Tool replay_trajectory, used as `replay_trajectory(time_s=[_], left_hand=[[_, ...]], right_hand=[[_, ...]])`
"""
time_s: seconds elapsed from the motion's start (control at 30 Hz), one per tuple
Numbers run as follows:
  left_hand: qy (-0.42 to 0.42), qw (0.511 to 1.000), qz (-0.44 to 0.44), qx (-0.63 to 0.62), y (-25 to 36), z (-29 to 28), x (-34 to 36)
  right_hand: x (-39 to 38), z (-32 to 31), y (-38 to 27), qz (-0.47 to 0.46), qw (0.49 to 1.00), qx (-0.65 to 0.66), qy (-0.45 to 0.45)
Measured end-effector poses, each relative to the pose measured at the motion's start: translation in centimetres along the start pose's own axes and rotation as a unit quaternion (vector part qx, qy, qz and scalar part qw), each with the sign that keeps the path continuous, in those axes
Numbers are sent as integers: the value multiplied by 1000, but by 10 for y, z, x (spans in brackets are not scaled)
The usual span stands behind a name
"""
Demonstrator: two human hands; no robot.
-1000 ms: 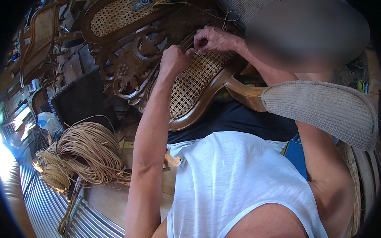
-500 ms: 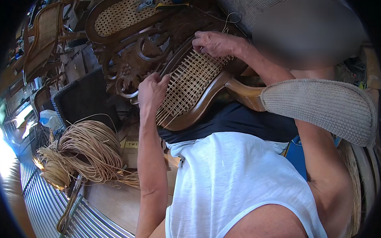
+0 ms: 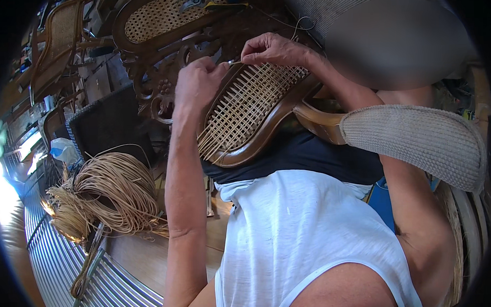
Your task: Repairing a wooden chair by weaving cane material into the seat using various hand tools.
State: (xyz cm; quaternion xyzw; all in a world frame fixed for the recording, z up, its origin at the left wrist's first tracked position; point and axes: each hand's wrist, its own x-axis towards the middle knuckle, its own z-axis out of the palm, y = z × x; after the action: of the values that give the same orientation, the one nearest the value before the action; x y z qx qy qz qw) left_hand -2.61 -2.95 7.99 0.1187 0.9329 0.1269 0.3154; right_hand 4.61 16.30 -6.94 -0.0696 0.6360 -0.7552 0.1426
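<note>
— What is being worked on?

— A curved chair panel (image 3: 255,112), brown glossy wood framing an open cane weave. It sits a little above the middle of the frame, tilted, its long axis running from lower left to upper right.

— What state is the weave in?

— A pale lattice with square gaps fills most of the frame. At the lower left end loose strand ends fan out past the weave.

— And the strand?

— A thin cane strand (image 3: 232,62) shows at the panel's upper edge, pinched between the left hand (image 3: 197,85) and the right hand (image 3: 271,50), which nearly meet there.
</note>
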Motion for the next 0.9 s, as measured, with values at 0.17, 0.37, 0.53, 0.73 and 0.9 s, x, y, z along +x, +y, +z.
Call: replay_trajectory(time_s=[0.17, 0.37, 0.53, 0.73, 0.9], left_hand=[[12, 982, 119, 143, -25, 41, 21], [-98, 969, 89, 209, 3, 44, 29], [-71, 963, 94, 242, -1, 36, 35], [-81, 960, 73, 258, 8, 37, 33], [-83, 964, 70, 243, -1, 38, 34]], right_hand=[[0, -15, 16, 82, 990, -106, 45], [0, -15, 28, 49, 975, -198, 88], [-2, -20, 25, 108, 980, -150, 68], [-4, -23, 27, 100, 982, -145, 72], [-3, -20, 24, 100, 984, -130, 71]])
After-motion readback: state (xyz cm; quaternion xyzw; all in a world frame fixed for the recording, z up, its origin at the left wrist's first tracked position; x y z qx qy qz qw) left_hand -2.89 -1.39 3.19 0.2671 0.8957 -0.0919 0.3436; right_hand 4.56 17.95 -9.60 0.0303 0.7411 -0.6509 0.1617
